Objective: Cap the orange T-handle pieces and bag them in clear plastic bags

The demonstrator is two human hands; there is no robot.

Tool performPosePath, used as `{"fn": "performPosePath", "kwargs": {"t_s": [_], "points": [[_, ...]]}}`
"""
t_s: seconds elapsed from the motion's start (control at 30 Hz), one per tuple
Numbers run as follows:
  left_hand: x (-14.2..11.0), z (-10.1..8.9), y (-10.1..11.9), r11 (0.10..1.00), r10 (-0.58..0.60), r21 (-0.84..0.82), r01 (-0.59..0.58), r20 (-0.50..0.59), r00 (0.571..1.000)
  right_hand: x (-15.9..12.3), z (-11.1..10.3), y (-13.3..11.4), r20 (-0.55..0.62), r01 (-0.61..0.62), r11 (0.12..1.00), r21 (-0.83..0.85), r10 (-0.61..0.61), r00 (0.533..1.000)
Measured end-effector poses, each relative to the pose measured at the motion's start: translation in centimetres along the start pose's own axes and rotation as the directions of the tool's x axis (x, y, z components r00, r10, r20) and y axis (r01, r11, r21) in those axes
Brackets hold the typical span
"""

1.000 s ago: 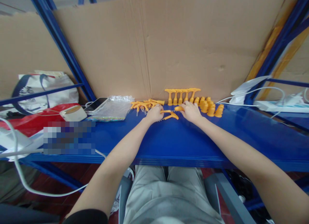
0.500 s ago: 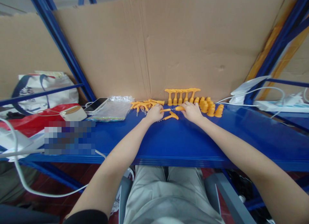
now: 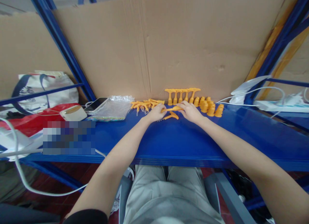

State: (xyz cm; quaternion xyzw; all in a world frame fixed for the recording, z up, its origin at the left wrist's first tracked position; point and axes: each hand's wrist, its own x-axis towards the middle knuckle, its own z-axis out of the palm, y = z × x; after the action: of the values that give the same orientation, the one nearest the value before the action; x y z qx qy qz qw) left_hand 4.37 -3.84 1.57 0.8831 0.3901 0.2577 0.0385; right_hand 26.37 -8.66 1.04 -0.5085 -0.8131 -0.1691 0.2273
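A cardboard sheet (image 3: 183,40) backs the blue shelf (image 3: 183,137). Close behind the right hand (image 3: 190,111) stands a row of upright T-handled corkscrews (image 3: 180,97), and orange cups (image 3: 210,109) crowd the shelf to its right. A pile of loose corkscrews (image 3: 142,105), metal spirals showing, lies behind and left of the left hand (image 3: 156,112). Another loose corkscrew (image 3: 172,116) lies just on the near side of the hands. Farther left are a clear plastic packet (image 3: 113,110), a smartphone (image 3: 98,103) and a red bag (image 3: 43,119); a white cable (image 3: 260,88) runs at the far right.

The held corkscrew (image 3: 172,109) is orange, with a ridged shaft toward the left and a smooth handle toward the right, roughly level between the hands. The left hand's fingers are closed on the shaft end; the right hand's fingers pinch the handle, which they partly hide
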Motion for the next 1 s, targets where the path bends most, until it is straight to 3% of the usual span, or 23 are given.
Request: {"fn": "performPosePath", "kwargs": {"t_s": [0.3, 0.53, 0.77, 1.0], "points": [[0.0, 0.4, -0.1, 0.999, -0.006, -0.048, 0.002, -0.073, 0.997, 0.1, 0.5, 0.7, -0.055, 0.078, 0.978, 0.192, -0.068, 0.996], [0.0, 0.4, 0.1, 0.999, -0.006, -0.046, 0.002, -0.094, 0.996, 0.2, 0.6, 1.0, -0.060, 0.082, 0.965, 0.251, -0.070, 0.996], [0.0, 0.3, -0.6, 0.990, 0.138, 0.023, -0.136, -0.145, 0.980, 0.4, 1.2, 1.8, -0.092, 0.137, 0.935, 0.327, -0.113, 0.989], [0.0, 0.1, -1.0, 0.983, 0.182, 0.031, -0.180, -0.172, 0.968, 0.7, 1.8, 1.9, -0.160, 0.069, 0.902, 0.425, 0.000, 0.987]]}}
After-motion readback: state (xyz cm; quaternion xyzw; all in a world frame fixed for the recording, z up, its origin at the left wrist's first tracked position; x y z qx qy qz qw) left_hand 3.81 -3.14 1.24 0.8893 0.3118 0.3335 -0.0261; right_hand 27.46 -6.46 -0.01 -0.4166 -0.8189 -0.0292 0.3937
